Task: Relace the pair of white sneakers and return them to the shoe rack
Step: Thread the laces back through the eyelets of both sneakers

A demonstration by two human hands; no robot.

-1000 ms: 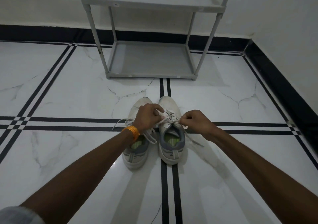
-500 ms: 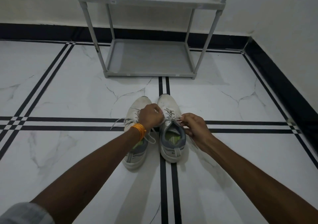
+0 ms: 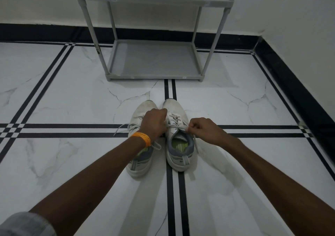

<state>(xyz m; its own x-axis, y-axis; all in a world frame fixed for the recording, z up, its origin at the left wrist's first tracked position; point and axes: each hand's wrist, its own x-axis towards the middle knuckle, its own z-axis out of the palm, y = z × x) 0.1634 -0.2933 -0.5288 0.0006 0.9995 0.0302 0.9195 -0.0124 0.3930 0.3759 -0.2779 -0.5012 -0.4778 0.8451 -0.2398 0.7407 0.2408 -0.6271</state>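
Observation:
Two white sneakers stand side by side on the floor, toes toward the rack. The right sneaker [image 3: 178,156] has a grey collar and a green insole; its lace [image 3: 176,125] runs across the eyelets. My right hand [image 3: 203,129] pinches a lace end at the shoe's right side near the collar. My left hand [image 3: 155,122], with an orange band on the wrist, is curled at the left side of the same shoe's lacing; what its fingers hold is hidden. It covers most of the left sneaker [image 3: 139,165], whose loose lace [image 3: 120,128] trails to the left.
A grey shoe rack [image 3: 154,76] stands against the back wall, its bottom shelf bare and an upper shelf above. A wall with a black skirting [image 3: 290,83] runs along the right. The floor is white marble with black stripes [image 3: 72,130].
My right hand has shifted slightly right and away from the shoe, drawing the lace taut. My left hand stays at the lacing. The view has tilted a little.

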